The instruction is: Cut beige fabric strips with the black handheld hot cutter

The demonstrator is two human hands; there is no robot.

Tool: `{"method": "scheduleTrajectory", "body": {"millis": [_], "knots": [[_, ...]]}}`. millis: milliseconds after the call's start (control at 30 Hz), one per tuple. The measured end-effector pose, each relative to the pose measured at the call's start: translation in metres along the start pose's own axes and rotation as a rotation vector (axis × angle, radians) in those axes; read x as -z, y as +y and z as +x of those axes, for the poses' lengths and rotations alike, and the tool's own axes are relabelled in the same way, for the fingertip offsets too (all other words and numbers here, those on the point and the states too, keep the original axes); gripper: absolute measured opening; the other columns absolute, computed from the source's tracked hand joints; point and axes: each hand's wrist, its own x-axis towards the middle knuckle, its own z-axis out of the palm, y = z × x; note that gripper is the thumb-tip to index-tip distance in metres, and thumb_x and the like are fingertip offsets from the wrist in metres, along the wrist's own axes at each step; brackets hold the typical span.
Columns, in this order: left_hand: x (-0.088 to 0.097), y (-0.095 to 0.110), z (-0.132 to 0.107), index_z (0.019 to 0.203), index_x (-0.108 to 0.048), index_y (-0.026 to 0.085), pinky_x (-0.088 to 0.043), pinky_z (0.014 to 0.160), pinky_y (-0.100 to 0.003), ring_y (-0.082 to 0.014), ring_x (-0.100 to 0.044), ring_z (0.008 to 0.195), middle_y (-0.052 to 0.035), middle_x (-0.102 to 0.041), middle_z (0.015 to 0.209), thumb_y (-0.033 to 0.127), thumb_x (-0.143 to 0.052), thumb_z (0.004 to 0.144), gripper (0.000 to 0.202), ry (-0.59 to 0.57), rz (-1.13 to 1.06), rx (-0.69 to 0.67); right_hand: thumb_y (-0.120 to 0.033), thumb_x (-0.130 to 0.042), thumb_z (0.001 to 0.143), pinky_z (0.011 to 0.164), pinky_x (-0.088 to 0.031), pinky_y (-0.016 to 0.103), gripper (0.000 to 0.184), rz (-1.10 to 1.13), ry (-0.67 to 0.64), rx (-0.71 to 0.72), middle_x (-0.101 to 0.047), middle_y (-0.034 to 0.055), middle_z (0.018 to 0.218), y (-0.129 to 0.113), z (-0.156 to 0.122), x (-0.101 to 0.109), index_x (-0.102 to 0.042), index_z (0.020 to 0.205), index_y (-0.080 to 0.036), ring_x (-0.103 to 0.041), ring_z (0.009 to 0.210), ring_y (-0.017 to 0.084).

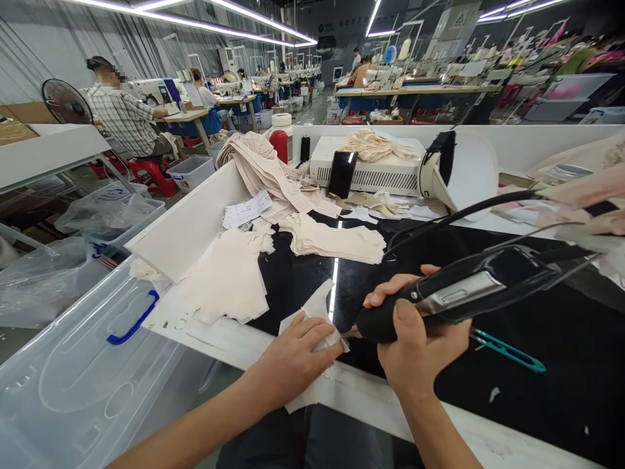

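Right hand (415, 352) is clenched around the black handheld tool (469, 286), thumb pressed on top of the rounded handle, so the grip is fully closed on it. The tool's body runs up and to the right at a tilt. Its small tip sits low at the near edge of the surface (537, 391), right against the white fabric piece (315, 306).

Left hand (293, 358) lies flat with fingers spread, grip released, palm pressing that fabric piece down. Its fingertips are just beside the tool's tip. The fabric piece straddles the black top and the white near border, between the two hands.

Just right of the right hand, teal snips (508, 350) lie on the black top, partly hidden under the hand. A black cable (463, 215) curves across toward the far right.

Further out there's a stack of cream pieces (336, 238) mid-surface and a larger cream piece (227, 280) to the left. Paper tickets (247, 210) lie behind it, and a white box machine (371, 172) stands at the back. Down left is a clear plastic bin (97, 365) with a blue handle. Far left, a person in a checked shirt (124, 117) sits at another station.
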Motion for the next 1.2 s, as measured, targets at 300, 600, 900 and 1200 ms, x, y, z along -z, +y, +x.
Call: {"method": "scheduleTrajectory", "body": {"millis": [300, 600, 900, 1200], "knots": [[0.001, -0.001, 0.001, 0.134, -0.069, 0.022, -0.056, 0.117, -0.051, -0.0283, -0.064, 0.134, -0.0139, -0.069, 0.136, 0.018, -0.060, 0.110, 0.026, 0.018, 0.019, -0.001, -0.025, -0.082, 0.091, 0.068, -0.058, 0.036, 0.040, -0.022, 0.003, 0.010, -0.071, -0.0048, 0.087, 0.000, 0.001, -0.004, -0.060, 0.124, -0.026, -0.066, 0.065, 0.016], [0.002, 0.001, 0.002, 0.133, -0.067, 0.022, -0.058, 0.115, -0.055, -0.0308, -0.066, 0.131, -0.0130, -0.069, 0.135, 0.018, -0.060, 0.109, 0.025, 0.027, -0.010, 0.016, -0.027, -0.085, 0.090, 0.070, -0.059, 0.036, 0.046, -0.030, -0.008, -0.002, -0.071, -0.0047, 0.089, 0.009, 0.003, -0.007, -0.058, 0.127, -0.026, -0.067, 0.067, 0.015], [0.005, 0.034, -0.006, 0.142, -0.061, 0.015, -0.057, 0.118, -0.054, -0.0326, -0.065, 0.135, -0.0156, -0.069, 0.140, 0.031, -0.065, 0.109, 0.036, 0.001, -0.018, 0.077, -0.026, -0.087, 0.090, 0.066, -0.060, 0.034, 0.042, -0.018, -0.024, -0.021, -0.072, -0.0039, 0.087, -0.005, -0.007, 0.002, -0.062, 0.124, -0.025, -0.067, 0.065, 0.015], [0.018, 0.023, 0.011, 0.120, -0.067, 0.011, -0.063, 0.105, -0.036, -0.0214, -0.073, 0.110, -0.0104, -0.075, 0.110, 0.018, -0.047, 0.115, 0.022, 0.061, -0.067, -0.021, -0.030, -0.087, 0.091, 0.065, -0.059, 0.034, 0.043, 0.005, -0.032, -0.001, -0.072, -0.0034, 0.089, -0.008, -0.011, 0.006, -0.062, 0.126, -0.026, -0.068, 0.066, 0.016]]}}
